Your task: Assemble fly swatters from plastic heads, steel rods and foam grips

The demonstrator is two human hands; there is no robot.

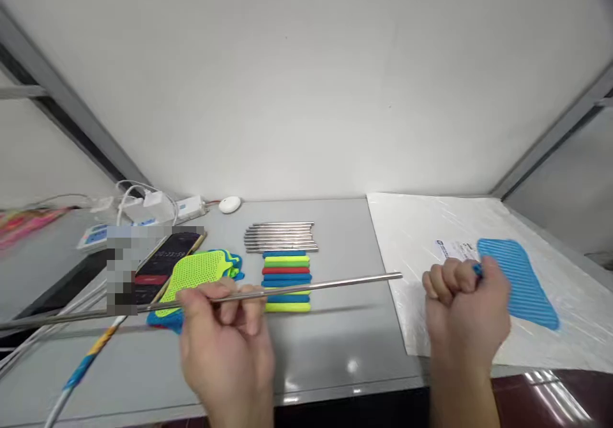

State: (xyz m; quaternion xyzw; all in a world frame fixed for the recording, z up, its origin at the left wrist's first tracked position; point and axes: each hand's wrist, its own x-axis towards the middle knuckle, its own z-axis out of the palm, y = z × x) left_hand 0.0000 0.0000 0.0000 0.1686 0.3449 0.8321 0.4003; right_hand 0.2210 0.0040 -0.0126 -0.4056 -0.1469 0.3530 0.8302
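Note:
My left hand (230, 345) is closed around a long thin metal rod (330, 284), holding it nearly level above the table. The rod runs from the left picture edge to a tip short of my right hand. My right hand (462, 313) is a fist, and a small blue tube-like end (477, 268) peeks out by the thumb; the rest is hidden in the fingers. Just behind that fist lies a blue ribbed fly swatter head (527, 287). Beyond the rod sit a row of coloured plastic tubes (286, 271) and a bundle of short metal rods (280, 236).
At left are a stack of swatter heads with a yellow-green one (198, 278) on top, a phone (167, 262), chargers (151, 206) and white cables. A white round case (230, 204) stands near the wall. A white plastic sheet (402, 236) covers the table's right side.

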